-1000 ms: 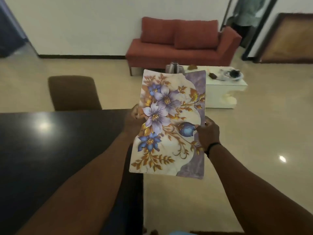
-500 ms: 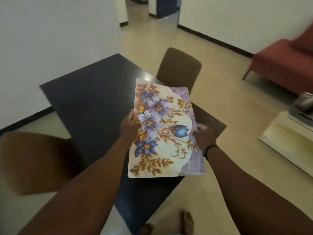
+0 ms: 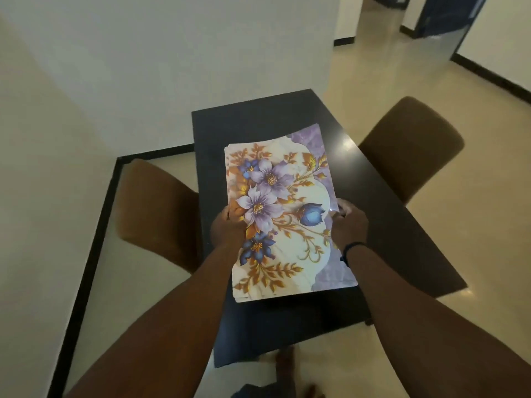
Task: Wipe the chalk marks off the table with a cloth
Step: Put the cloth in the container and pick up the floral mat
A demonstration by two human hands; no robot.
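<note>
Left hand: the left hand (image 3: 227,229) pinches the left long edge of a stiff rectangular mat printed with purple and blue flowers and gold leaves on cream (image 3: 284,216), thumb on the printed face, the other fingers hidden beneath.
Right hand: the right hand (image 3: 349,226) grips the opposite long edge, fingers curled over the rim; a dark band (image 3: 352,249) sits on that wrist.
Held item: layered edges at the mat's near corner suggest a stack of several mats; the count cannot be told. It hangs level over the table; whether it touches the top cannot be told.
Table: the dark glossy rectangular table (image 3: 382,202) lies directly under the mat, one short end toward the white wall (image 3: 172,67).
Chalk marks: none can be made out on the visible tabletop; glare and the mat hide part of it.
Cloth: not in view.
Surroundings: one brown upholstered chair (image 3: 155,208) stands at the table's left side, a second brown chair (image 3: 413,147) at its right; a bare foot (image 3: 286,366) shows by the near end.
Step in hand (judgement): moving the mats, wiping not begun.
Recommended handling: keep both grips even so the stack does not fan or slide; set it off the marked area, then fetch the cloth.
</note>
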